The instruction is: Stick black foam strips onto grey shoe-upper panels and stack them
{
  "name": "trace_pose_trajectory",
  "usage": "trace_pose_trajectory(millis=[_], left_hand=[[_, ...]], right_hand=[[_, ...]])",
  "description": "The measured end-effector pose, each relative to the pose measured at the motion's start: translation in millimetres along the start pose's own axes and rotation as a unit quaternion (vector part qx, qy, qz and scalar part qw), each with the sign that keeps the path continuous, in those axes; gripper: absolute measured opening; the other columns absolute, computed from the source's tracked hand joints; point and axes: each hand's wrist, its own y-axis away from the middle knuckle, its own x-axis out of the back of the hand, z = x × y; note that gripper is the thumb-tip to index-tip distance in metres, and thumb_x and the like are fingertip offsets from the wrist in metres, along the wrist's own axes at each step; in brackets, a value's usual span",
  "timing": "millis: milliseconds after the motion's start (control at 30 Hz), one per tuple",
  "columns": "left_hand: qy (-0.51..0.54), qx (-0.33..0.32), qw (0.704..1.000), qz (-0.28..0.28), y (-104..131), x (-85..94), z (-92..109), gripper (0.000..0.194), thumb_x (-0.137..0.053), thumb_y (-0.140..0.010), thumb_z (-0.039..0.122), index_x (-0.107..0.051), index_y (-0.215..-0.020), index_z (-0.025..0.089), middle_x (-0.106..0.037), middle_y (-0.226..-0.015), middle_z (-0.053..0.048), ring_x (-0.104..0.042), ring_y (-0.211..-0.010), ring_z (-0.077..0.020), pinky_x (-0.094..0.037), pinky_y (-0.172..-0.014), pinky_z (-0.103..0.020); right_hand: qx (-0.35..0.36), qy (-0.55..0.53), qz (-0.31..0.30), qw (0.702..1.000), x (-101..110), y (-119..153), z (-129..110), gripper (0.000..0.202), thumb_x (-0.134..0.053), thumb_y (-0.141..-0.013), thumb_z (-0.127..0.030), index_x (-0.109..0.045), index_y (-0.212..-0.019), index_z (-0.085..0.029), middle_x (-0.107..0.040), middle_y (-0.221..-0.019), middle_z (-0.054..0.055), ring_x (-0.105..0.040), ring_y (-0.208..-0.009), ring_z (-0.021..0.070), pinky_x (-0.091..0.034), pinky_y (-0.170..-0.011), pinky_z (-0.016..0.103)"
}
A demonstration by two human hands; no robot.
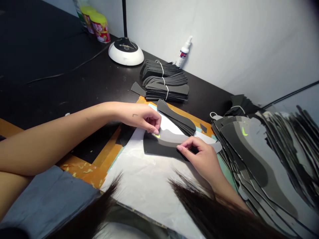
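Note:
A flat cut piece in black and grey bands [159, 147] lies on white paper [144, 176]. My left hand [147, 119] is curled over its upper left part, thumb and forefinger pinched beside a small yellow-green mark [157, 135]. What those fingertips hold, if anything, is too small to name. On the right part of the piece rests my right hand [199, 154], thumb and forefinger closed together at its dark band; whether they grip its surface is unclear. Just behind the piece, a fanned stack of dark curved strips [175, 118] lies on the paper.
Banded bundles of black strips [166, 91] sit behind the paper. A large pile of grey and black pieces [256, 159] fills the right side. Farther back stand a white lamp base [126, 54], a white bottle [183, 54] and yellow-lidded containers [100, 28].

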Motion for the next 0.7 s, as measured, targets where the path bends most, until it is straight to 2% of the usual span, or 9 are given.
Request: trace_pose_trajectory(millis=[133,367,500,700], left_hand=[[-0.023,0.013,0.999,0.031,3,11.9,-10,0.022,-0.064,-0.089,0.039,-0.071,-0.090,0.018,-0.069,-0.082,-0.002,-0.058,-0.071,-0.0127,-0.038,-0.061,-0.020],[-0.011,-0.014,0.999,-0.039,2,10.5,-15,0.016,-0.069,-0.085,0.034,-0.076,-0.089,0.020,-0.072,-0.082,-0.002,-0.060,-0.077,-0.0154,-0.042,-0.070,-0.022],[-0.003,-0.012,0.999,-0.049,1,9.1,-15,0.013,-0.070,-0.084,0.032,-0.077,-0.086,0.021,-0.073,-0.083,-0.003,-0.061,-0.081,-0.0169,-0.042,-0.078,-0.024],[0.002,-0.019,0.998,-0.054,1,7.7,-12,0.008,-0.074,-0.081,0.028,-0.077,-0.081,0.021,-0.072,-0.082,-0.003,-0.060,-0.081,-0.0170,-0.042,-0.080,-0.026]], right_hand=[[0.005,-0.003,0.000,1.000,-1,-1,1,0.018,-0.070,-0.084,-0.034,-0.066,-0.071,-0.023,-0.066,-0.073,0.001,-0.058,-0.069,0.0178,-0.043,-0.064,0.029],[-0.002,-0.016,-0.002,1.000,0,1,1,0.018,-0.070,-0.085,-0.035,-0.066,-0.071,-0.023,-0.065,-0.074,0.000,-0.058,-0.070,0.0174,-0.044,-0.065,0.029],[-0.001,-0.015,-0.002,1.000,0,1,1,0.018,-0.070,-0.085,-0.034,-0.065,-0.072,-0.023,-0.065,-0.075,0.000,-0.058,-0.072,0.0173,-0.044,-0.066,0.028],[0.001,-0.015,0.000,1.000,-1,1,2,0.017,-0.071,-0.085,-0.034,-0.066,-0.073,-0.023,-0.065,-0.075,0.000,-0.058,-0.071,0.0166,-0.043,-0.066,0.028]])
